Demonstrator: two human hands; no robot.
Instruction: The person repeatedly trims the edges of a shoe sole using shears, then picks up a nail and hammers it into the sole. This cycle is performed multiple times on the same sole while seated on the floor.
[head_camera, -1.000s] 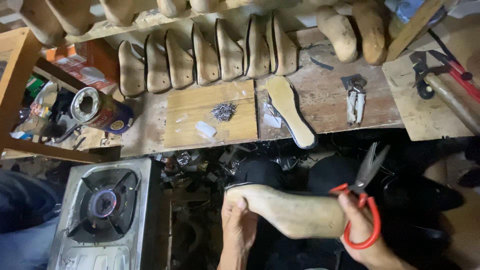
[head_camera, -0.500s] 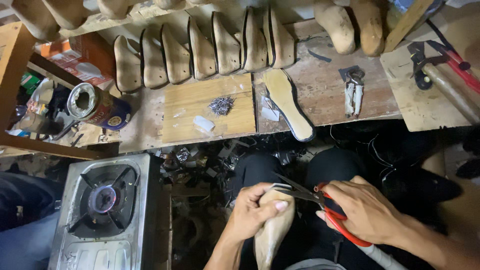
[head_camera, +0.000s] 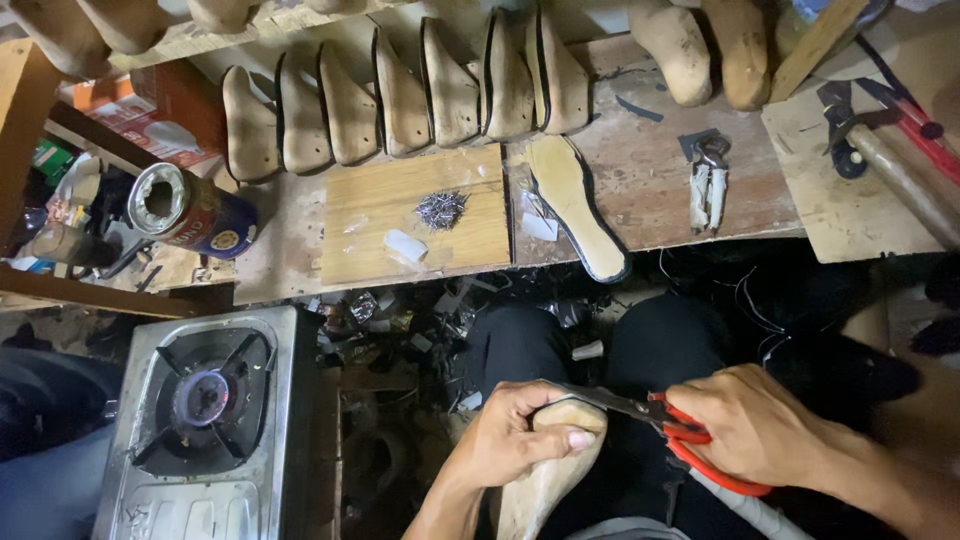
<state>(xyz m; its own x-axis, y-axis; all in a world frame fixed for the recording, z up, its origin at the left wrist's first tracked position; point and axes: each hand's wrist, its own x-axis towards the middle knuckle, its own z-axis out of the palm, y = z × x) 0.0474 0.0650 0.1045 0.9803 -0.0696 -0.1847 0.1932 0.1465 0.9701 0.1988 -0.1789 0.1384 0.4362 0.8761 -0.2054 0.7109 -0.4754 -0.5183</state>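
Since a second ago the wooden shoe last (head_camera: 545, 470) has been turned from lying flat to standing toe-up at the lower centre of the frame, gripped at its tip by the left hand (head_camera: 515, 440). The red-handled scissors (head_camera: 665, 425) (previously raised) are now laid against the tip, clenched in the right hand (head_camera: 760, 425); trimming appears underway. The last looks pale and smooth.

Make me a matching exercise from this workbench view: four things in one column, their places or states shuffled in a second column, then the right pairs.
Things:
1. scissors
2. wooden shoe last
3. pile of small nails
4. gas stove

Places or states:
A. lying on the light wooden board
B. gripped by the left hand
C. on the floor at the left, burner unlit
D. red-handled, held in the right hand

Pairs: 1-D, 2-B, 3-A, 4-C
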